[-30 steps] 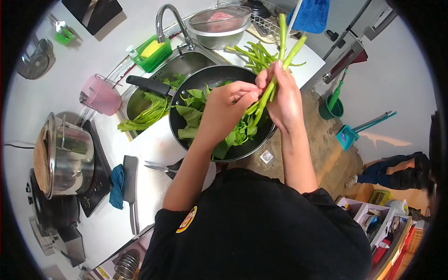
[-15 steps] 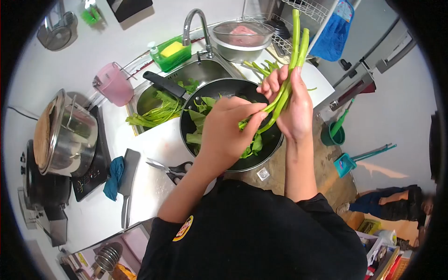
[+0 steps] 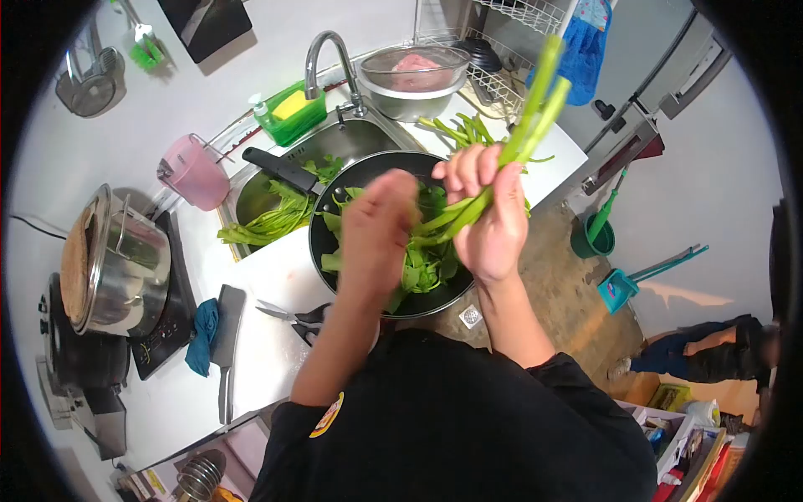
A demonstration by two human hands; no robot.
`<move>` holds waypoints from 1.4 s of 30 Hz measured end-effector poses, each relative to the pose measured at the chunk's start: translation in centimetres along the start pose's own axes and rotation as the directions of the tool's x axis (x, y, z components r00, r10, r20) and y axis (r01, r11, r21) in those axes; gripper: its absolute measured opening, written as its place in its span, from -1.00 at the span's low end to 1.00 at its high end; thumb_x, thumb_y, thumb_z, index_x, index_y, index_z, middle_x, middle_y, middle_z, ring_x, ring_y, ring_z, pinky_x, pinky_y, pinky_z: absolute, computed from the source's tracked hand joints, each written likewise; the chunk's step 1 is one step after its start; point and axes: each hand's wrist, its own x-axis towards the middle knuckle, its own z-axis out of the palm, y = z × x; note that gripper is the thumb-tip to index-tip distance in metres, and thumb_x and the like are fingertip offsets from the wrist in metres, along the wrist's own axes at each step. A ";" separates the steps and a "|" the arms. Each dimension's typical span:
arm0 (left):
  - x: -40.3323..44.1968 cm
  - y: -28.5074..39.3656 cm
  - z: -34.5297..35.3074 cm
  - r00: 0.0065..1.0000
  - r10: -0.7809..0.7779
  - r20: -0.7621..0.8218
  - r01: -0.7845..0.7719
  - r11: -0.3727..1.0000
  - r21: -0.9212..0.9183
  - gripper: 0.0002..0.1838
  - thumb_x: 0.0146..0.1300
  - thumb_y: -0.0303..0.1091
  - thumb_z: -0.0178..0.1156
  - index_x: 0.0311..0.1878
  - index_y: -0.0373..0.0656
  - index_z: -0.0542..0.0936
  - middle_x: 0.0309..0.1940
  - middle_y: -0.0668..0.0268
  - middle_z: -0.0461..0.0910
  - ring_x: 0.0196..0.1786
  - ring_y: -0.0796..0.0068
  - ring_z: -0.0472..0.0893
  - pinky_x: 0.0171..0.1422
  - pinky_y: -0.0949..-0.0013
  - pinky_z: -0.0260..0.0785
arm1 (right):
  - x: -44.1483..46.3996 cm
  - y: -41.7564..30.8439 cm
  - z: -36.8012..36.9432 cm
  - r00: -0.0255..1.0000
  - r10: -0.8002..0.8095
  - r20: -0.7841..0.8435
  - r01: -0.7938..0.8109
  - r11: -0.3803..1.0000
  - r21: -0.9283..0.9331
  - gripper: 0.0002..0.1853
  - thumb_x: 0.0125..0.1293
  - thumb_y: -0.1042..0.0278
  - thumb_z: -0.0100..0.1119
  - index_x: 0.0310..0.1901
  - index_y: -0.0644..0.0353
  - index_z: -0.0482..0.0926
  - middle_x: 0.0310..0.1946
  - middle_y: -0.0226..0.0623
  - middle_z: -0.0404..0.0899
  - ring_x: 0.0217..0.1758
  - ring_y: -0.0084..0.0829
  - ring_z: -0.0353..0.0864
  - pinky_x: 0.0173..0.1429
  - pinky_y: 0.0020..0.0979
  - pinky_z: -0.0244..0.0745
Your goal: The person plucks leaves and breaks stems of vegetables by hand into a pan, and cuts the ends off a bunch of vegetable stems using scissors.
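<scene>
My right hand point(image 3: 493, 213) is closed round a few long green stems point(image 3: 527, 125), which slant up and away over the pan's right side. Their lower ends reach down toward the leaves. My left hand point(image 3: 381, 230) is smeared by motion above the left part of the black pan point(image 3: 313, 243); what its fingers hold, if anything, cannot be made out. Torn green leaves point(image 3: 427, 268) lie in the pan below both hands. More cut stems point(image 3: 460, 130) lie on the counter beyond my right hand. A bunch of greens point(image 3: 272, 219) rests in the sink.
The pan's handle point(image 3: 280, 170) juts over the sink point(image 3: 368, 138). Scissors point(image 3: 293, 316) and a cleaver point(image 3: 226, 335) lie on the counter, left of my body. A steel pot point(image 3: 125, 268) stands at far left. Another person point(image 3: 703, 351) is at lower right.
My left hand has come away from the stems, moving left over the pan. My right hand still grips the stems and has shifted slightly left and down. The camera view has swung a little.
</scene>
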 end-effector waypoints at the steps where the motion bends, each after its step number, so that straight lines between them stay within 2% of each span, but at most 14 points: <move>1: 1.0 0.3 -1.3 1.000 0.024 0.014 -0.020 0.978 -0.209 -0.84 0.25 -0.40 0.13 -0.14 -0.23 0.54 -0.43 0.48 0.47 -0.44 0.77 0.40 -0.35 0.71 0.23 | 0.2 -0.2 -0.7 0.999 -0.050 0.018 0.050 0.998 0.035 -0.67 0.45 0.02 -0.34 -0.36 0.09 0.17 -0.48 -0.42 0.15 -0.33 -0.45 0.19 0.02 -0.30 0.22; 2: 2.3 0.9 -3.9 0.983 0.092 0.159 -0.047 0.962 -0.267 -0.83 0.25 -0.41 0.12 -0.11 -0.23 0.51 -0.41 0.47 0.47 -0.45 0.75 0.41 -0.35 0.70 0.25 | 0.5 -0.7 -1.2 0.998 -0.063 -0.008 0.064 0.998 0.017 -0.67 0.46 0.04 -0.34 -0.37 0.08 0.16 -0.49 -0.42 0.15 -0.33 -0.45 0.19 0.02 -0.29 0.22; 3: 2.2 2.1 -3.3 0.981 0.109 -0.159 -0.133 0.980 -0.148 -0.87 0.27 -0.42 0.07 -0.16 -0.23 0.50 -0.39 0.44 0.47 -0.43 0.72 0.44 -0.34 0.63 0.29 | 0.9 -1.3 -1.8 0.998 -0.065 -0.025 0.063 0.996 -0.067 -0.68 0.46 0.05 -0.32 -0.36 0.09 0.18 -0.48 -0.42 0.16 -0.32 -0.46 0.19 -0.01 -0.29 0.25; 5: 2.0 3.2 -5.2 0.976 0.172 -0.132 -0.157 0.981 0.113 -0.79 0.25 -0.38 0.13 -0.10 -0.28 0.52 -0.34 0.40 0.54 -0.40 0.71 0.49 -0.27 0.63 0.35 | 2.4 -2.8 -3.0 0.989 -0.080 -0.128 0.047 0.969 -0.244 -0.66 0.44 0.03 -0.26 -0.35 0.12 0.24 -0.49 -0.41 0.21 -0.38 -0.51 0.29 -0.15 -0.35 0.37; 7: 1.9 3.0 -6.4 0.971 0.239 -0.010 -0.182 0.768 0.613 -0.69 0.19 -0.35 0.22 -0.03 -0.26 0.53 -0.27 0.35 0.59 -0.33 0.67 0.53 -0.23 0.60 0.37 | 4.3 -4.4 -5.1 0.983 -0.077 -0.168 -0.033 0.821 -0.570 -0.67 0.43 0.03 -0.19 -0.29 0.16 0.28 -0.53 -0.41 0.27 -0.42 -0.55 0.35 -0.24 -0.43 0.39; 9: 1.0 1.8 -6.6 0.987 0.163 0.012 -0.112 0.624 0.773 -0.67 0.09 -0.43 0.27 -0.02 -0.18 0.57 -0.26 0.30 0.63 -0.26 0.62 0.56 -0.16 0.55 0.40 | 6.2 -5.2 -7.5 0.971 0.029 -0.236 -0.189 0.699 -0.690 -0.73 0.42 0.09 -0.14 -0.24 0.13 0.29 -0.54 -0.49 0.17 -0.57 -0.54 0.22 -0.39 -0.45 0.33; 14: -0.7 2.1 -12.3 0.972 0.208 -0.113 -0.019 0.546 0.838 -0.74 0.04 -0.45 0.30 -0.14 -0.21 0.63 -0.35 0.33 0.65 -0.36 0.58 0.57 -0.19 0.52 0.42 | 6.9 0.8 -18.8 0.979 0.022 -0.201 -0.199 -0.063 -0.978 -0.65 0.30 0.08 0.03 -0.12 0.24 0.43 -0.48 -0.18 0.52 -0.41 -0.34 0.53 -0.29 -0.41 0.38; 18: -2.4 7.8 -18.7 0.786 0.516 -0.339 0.061 0.482 0.874 -0.80 0.12 -0.44 0.20 -0.16 -0.23 0.64 -0.45 0.42 0.60 -0.47 0.79 0.39 -0.38 0.65 0.27 | 5.1 5.6 -23.3 0.931 0.170 -0.324 -0.309 -0.110 -0.945 -0.52 0.21 0.07 0.11 0.00 0.33 0.43 -0.32 0.10 0.55 -0.21 -0.02 0.55 -0.06 -0.19 0.40; 23: -2.1 12.0 -21.6 0.680 0.678 -0.279 0.201 0.194 0.960 -0.77 0.08 -0.41 0.19 -0.16 -0.10 0.66 -0.40 0.27 0.63 -0.46 0.55 0.55 -0.31 0.46 0.38 | 4.5 7.0 -22.7 0.875 0.276 -0.397 -0.303 -0.326 -0.895 -0.40 0.16 0.07 0.12 0.11 0.40 0.39 -0.04 0.29 0.41 0.08 0.16 0.39 0.18 -0.09 0.28; 26: 0.6 11.2 -22.1 0.754 0.620 -0.218 0.212 0.085 0.974 -0.82 0.05 -0.36 0.22 -0.24 -0.10 0.66 -0.28 0.24 0.61 -0.29 0.31 0.60 -0.14 0.29 0.41 | 4.8 6.3 -21.0 0.866 0.237 -0.439 -0.367 -0.293 -0.883 -0.36 0.17 0.05 0.11 0.16 0.40 0.35 0.04 0.34 0.31 0.15 0.18 0.32 0.24 -0.12 0.23; 29: 2.4 9.2 -22.7 0.843 0.531 -0.087 0.337 -0.394 0.855 -0.84 0.02 -0.31 0.24 -0.29 -0.03 0.68 -0.26 0.26 0.60 -0.13 0.21 0.54 0.01 0.09 0.32 | 5.2 5.9 -21.7 0.885 0.190 -0.424 -0.373 -0.254 -0.892 -0.33 0.16 -0.04 0.10 0.18 0.32 0.36 0.04 0.29 0.35 0.11 0.09 0.39 0.22 -0.20 0.25; 32: 3.6 8.1 -24.6 0.915 0.356 -0.187 0.371 -0.565 0.737 -0.79 -0.06 -0.27 0.33 -0.27 0.07 0.69 -0.16 0.25 0.55 -0.02 0.18 0.49 -0.01 -0.07 0.31 | 5.2 4.1 -19.8 0.877 0.256 -0.408 -0.383 -0.144 -0.913 -0.37 0.21 0.01 0.08 0.17 0.36 0.36 0.04 0.24 0.36 0.10 0.00 0.41 0.20 -0.25 0.27; 38: 4.9 9.2 -24.5 0.935 0.300 -0.190 0.338 -0.588 0.735 -0.89 -0.03 -0.26 0.27 -0.38 0.05 0.70 -0.29 0.26 0.61 -0.11 0.21 0.53 -0.02 0.05 0.30 | 4.0 1.8 -20.9 0.870 0.277 -0.407 -0.463 0.183 -0.867 -0.51 0.30 0.09 0.01 0.14 0.26 0.41 -0.02 0.01 0.48 0.06 -0.30 0.44 0.15 -0.37 0.27; 42: 5.2 13.8 -21.7 0.885 0.458 -0.086 0.167 -0.139 0.976 -0.84 0.06 -0.20 0.26 -0.40 -0.05 0.69 -0.36 0.25 0.63 -0.29 0.35 0.60 -0.21 0.30 0.38 | 4.1 -0.1 -19.6 0.911 0.130 -0.392 -0.413 0.272 -0.869 -0.57 0.32 0.10 0.00 0.09 0.22 0.44 -0.11 -0.13 0.52 -0.02 -0.36 0.46 0.14 -0.39 0.26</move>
